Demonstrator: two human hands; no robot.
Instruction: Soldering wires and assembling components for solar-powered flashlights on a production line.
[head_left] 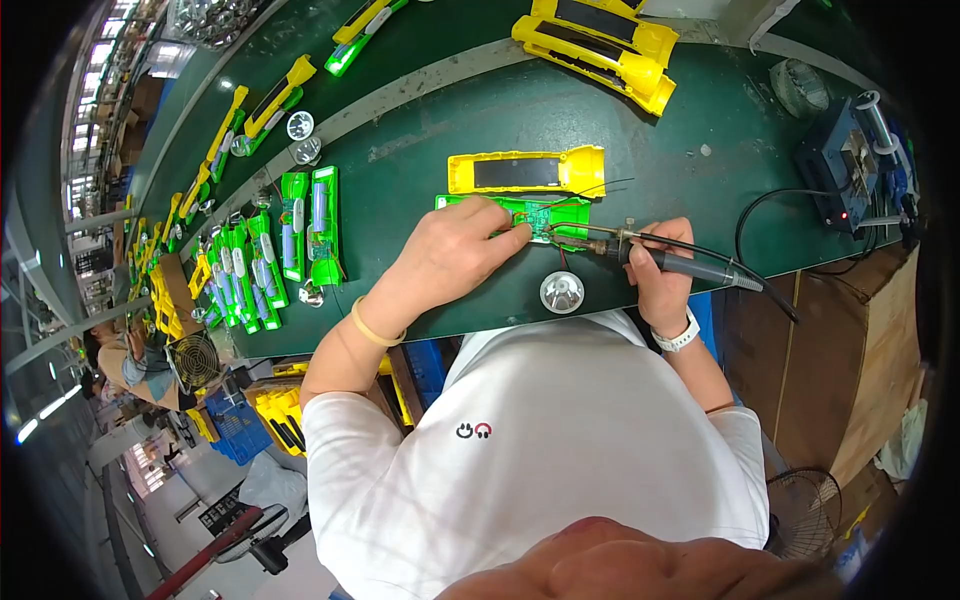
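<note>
Green shell [545, 215] holds circuit board [541, 221]; left hand [455, 250] steadies, right hand [660, 262] solders.

A row of open green plastic torch halves [262, 262] lies on the dark green bench [700, 200], with a stack of yellow torch shells [600, 45] farther back (near the far edge). A blue soldering station [850, 165] sits right, and a small round fan [193, 360] stands below left.

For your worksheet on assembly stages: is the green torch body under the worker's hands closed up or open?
Open. The green torch body lies with its circuit board exposed, the matching yellow cover lying separately just beyond it.
</note>
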